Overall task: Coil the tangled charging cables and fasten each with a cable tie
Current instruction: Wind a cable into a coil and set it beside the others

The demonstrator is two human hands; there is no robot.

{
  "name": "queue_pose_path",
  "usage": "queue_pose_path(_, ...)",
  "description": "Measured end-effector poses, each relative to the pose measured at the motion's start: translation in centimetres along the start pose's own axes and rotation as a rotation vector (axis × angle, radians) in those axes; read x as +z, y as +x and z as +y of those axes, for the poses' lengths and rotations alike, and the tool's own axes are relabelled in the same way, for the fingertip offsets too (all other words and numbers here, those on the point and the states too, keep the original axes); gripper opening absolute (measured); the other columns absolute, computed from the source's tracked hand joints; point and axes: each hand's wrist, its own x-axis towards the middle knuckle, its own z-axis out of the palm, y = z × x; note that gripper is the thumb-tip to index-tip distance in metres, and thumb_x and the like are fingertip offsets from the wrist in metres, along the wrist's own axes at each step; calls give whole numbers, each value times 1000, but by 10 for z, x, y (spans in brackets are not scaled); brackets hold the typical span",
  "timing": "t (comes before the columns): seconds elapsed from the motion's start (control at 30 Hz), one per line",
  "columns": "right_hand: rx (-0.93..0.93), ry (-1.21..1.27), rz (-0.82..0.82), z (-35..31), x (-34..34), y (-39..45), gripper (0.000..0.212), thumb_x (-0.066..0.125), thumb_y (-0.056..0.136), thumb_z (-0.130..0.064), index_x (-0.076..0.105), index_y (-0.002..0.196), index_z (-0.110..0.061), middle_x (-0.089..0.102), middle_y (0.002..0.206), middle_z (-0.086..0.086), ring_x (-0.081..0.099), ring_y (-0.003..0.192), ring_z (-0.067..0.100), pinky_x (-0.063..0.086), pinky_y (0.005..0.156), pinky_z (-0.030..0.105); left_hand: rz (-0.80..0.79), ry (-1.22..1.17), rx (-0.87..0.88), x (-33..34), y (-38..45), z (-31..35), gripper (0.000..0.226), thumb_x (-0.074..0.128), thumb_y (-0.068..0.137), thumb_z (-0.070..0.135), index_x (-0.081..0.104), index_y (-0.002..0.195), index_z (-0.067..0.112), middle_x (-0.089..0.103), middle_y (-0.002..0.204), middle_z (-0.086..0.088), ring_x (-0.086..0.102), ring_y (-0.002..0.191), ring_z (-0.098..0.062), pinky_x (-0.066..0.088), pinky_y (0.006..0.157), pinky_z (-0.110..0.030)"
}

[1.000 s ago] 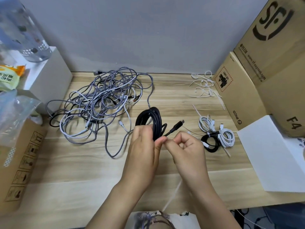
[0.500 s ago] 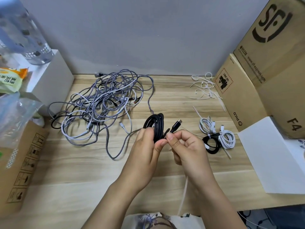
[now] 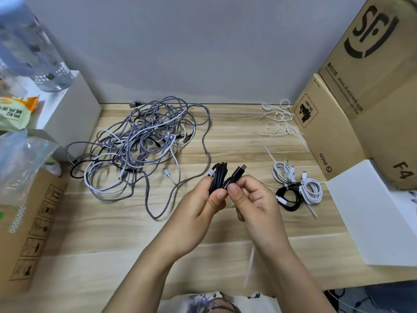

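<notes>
Pale wood-grain desk (image 3: 112, 233), pushed against a plain grey wall (image 3: 203, 46).

Rear left of centre: tangled heap of grey braided, white and black charging cables (image 3: 144, 145), one grey loop trailing toward the front.

Above desk centre: coiled black cable (image 3: 217, 178), gripped by left hand (image 3: 198, 213) with fingers and thumb curled round the bundle. Loose end with black plug (image 3: 239, 171) pinched between thumb and fingers of right hand (image 3: 255, 204). Thumbs of both hands just touching. Blurred white cable tie (image 3: 249, 265) hanging below right wrist; where it attaches cannot be told.

Right of centre: three finished coils lying together, two white (image 3: 312, 190) and one black (image 3: 288, 198), each bound with a tie.

Rear right: scattered loose white ties (image 3: 279, 119), beside a brown carton marked "pico" (image 3: 322, 136).

Far right: large brown cardboard box (image 3: 379, 64), white box (image 3: 370, 211) in front of it.

Left edge: white box (image 3: 70, 109) carrying a clear bottle (image 3: 33, 53) and a green-and-orange packet (image 3: 15, 111); clear plastic bag (image 3: 20, 159); brown carton (image 3: 31, 227) with handling symbols.
</notes>
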Motion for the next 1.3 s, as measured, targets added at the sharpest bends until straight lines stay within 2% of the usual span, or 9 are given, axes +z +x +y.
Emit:
queue_pose_path(0.2, 14, 40, -6, -1, 2, 1, 22, 44, 91, 7, 50, 73, -4, 50, 38, -9, 45, 34, -2, 34, 42, 4, -58, -152, -12, 3, 2, 2, 18, 38, 96, 23, 48, 102, 9, 57, 70, 27, 51, 67, 9, 41, 67, -6)
queue_pose_path(0.33, 94, 57, -8, 6, -2, 2, 17, 55, 84, -18, 57, 70, -8, 41, 43, -10, 26, 36, -1, 23, 38, 9, -31, -147, -1, 1, 2, 3, 10, 40, 91, 23, 46, 94, 16, 56, 73, 26, 51, 71, 8, 44, 72, -10)
queue_pose_path(0.47, 289, 141, -74, 15, -6, 5, 26, 51, 79, -29, 58, 59, -12, 28, 43, -9, 18, 36, -1, 17, 35, 10, 37, 2, 19, -2, 1, -1, 17, 49, 90, 39, 44, 85, 24, 54, 72, 17, 49, 71, -6, 49, 75, -36)
queue_pose_path(0.6, 449, 200, -231, 13, -15, 7, 32, 51, 80, -30, 58, 52, -16, 29, 48, -3, 18, 36, -1, 17, 32, 9, -13, -1, -3, -6, 0, -1, 38, 49, 87, 48, 45, 89, 11, 51, 74, -11, 48, 75, -33, 44, 79, -60)
queue_pose_path(0.73, 534, 190, -364, 8, -23, 9, 41, 55, 90, -31, 57, 53, -14, 29, 40, -8, 19, 33, -2, 16, 32, 9, -147, -100, -30, -8, -2, 2, 33, 48, 90, 36, 47, 95, 3, 58, 73, 0, 51, 77, -20, 48, 76, -47)
queue_pose_path(0.87, 504, 25, -322, 6, -26, 9, 33, 56, 72, -35, 60, 51, -10, 29, 37, -2, 22, 28, 3, 19, 30, 13, -124, -19, -23, -11, -3, 4, 33, 47, 87, 43, 46, 89, 11, 51, 71, 11, 43, 70, -10, 41, 69, -31)
queue_pose_path(1.0, 377, 21, -206, 5, -31, 10, 17, 65, 65, -20, 67, 52, -10, 55, 48, 4, 29, 33, 4, 24, 33, 14, -187, 42, -11, -13, -3, 9, 29, 44, 86, 44, 45, 86, 14, 50, 71, 21, 40, 63, -2, 36, 64, -17)
queue_pose_path(1.17, 302, 26, -200, 8, -30, 9, 14, 74, 70, -11, 62, 67, -4, 62, 57, 1, 38, 35, 7, 33, 38, 16, -180, 54, -39, -14, -2, 6, 32, 47, 84, 48, 51, 87, 16, 47, 73, 10, 41, 64, -5, 36, 64, -20)
queue_pose_path(1.3, 225, 1, -180, 7, -25, 7, 13, 63, 74, -19, 57, 76, -8, 50, 53, -5, 39, 40, 10, 35, 44, 17, 13, 150, -14, -9, -3, 7, 26, 49, 87, 42, 48, 77, 18, 46, 62, 14, 40, 60, -2, 35, 59, -19)
